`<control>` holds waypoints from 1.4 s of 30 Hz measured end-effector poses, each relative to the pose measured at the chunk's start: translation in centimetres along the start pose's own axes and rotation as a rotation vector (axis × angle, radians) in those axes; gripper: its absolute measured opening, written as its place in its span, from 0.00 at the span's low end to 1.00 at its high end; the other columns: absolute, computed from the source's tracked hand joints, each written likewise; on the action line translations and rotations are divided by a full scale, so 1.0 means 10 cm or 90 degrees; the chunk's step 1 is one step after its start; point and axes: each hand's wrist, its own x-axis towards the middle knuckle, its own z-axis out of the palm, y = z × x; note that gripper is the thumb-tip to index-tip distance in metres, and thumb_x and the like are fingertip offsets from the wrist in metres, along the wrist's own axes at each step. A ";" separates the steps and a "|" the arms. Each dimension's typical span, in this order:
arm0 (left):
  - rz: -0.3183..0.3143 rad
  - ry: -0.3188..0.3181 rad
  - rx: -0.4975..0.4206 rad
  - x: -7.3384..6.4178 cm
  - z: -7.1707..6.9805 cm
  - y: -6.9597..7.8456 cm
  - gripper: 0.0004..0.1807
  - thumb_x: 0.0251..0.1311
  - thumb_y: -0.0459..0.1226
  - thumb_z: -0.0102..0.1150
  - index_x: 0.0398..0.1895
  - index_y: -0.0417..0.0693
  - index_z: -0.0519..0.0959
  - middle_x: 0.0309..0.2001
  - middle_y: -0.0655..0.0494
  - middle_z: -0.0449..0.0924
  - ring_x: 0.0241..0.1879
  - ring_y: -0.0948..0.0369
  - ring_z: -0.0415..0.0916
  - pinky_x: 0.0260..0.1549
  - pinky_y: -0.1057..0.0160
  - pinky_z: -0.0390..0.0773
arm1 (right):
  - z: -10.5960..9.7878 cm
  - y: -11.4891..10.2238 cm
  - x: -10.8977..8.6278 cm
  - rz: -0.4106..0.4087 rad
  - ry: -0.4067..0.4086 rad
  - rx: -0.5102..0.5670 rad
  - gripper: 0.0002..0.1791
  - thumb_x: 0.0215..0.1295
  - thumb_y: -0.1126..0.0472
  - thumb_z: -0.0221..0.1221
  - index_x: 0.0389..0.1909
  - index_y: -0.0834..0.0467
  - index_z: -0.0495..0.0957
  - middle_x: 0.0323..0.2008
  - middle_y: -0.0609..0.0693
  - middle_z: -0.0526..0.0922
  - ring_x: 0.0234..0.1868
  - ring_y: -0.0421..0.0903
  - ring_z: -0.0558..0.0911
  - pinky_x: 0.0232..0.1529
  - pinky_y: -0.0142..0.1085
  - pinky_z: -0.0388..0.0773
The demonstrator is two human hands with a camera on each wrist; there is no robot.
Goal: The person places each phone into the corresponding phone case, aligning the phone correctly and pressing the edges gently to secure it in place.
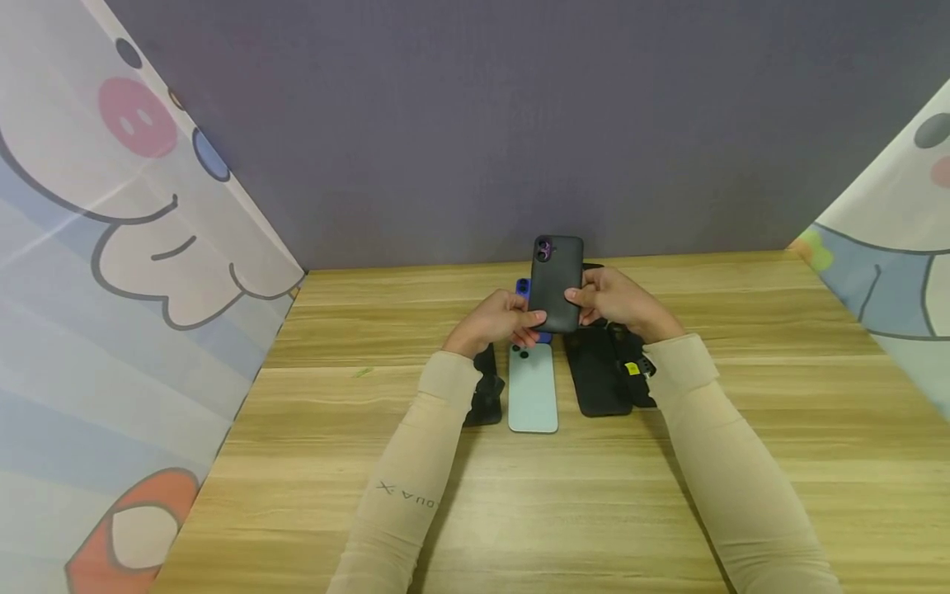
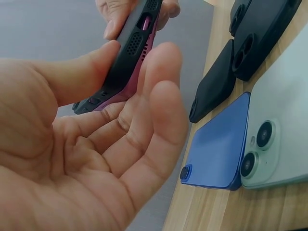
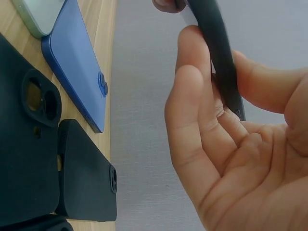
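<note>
Both hands hold up a pink-purple phone (image 2: 126, 91) in a black phone case (image 1: 558, 276), back towards the head camera and camera lenses at the upper left. My left hand (image 1: 499, 318) pinches its lower left corner, thumb on the back and fingers behind. At the right edge my right hand (image 1: 618, 299) grips it the same way. In the left wrist view the case's bottom edge, with its port opening, faces the camera. Below lies a blue phone (image 2: 216, 142), partly hidden in the head view, and nearer the person a mint-green phone (image 1: 533, 396), back up.
Black phone cases (image 1: 599, 379) lie on the wooden table (image 1: 356, 462) to the right, one bearing a yellow mark. More black pieces (image 1: 486, 406) lie left of the mint phone, partly behind the left forearm. A grey panel (image 1: 475, 132) stands along the table's back edge.
</note>
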 end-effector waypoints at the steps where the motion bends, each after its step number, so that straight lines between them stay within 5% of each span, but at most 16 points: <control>1: 0.000 -0.001 0.001 0.00 0.00 0.00 0.12 0.73 0.41 0.60 0.40 0.39 0.80 0.27 0.52 0.85 0.25 0.62 0.84 0.48 0.42 0.84 | 0.00 0.00 0.00 0.001 0.000 0.000 0.17 0.79 0.57 0.55 0.50 0.69 0.74 0.31 0.52 0.82 0.32 0.46 0.83 0.42 0.44 0.87; 42: 0.031 -0.027 -0.021 0.01 -0.01 -0.03 0.11 0.74 0.39 0.58 0.36 0.40 0.77 0.27 0.53 0.86 0.26 0.60 0.84 0.48 0.40 0.84 | -0.01 0.03 0.02 -0.008 0.003 -0.010 0.16 0.80 0.57 0.52 0.49 0.69 0.74 0.28 0.50 0.81 0.30 0.44 0.82 0.39 0.39 0.87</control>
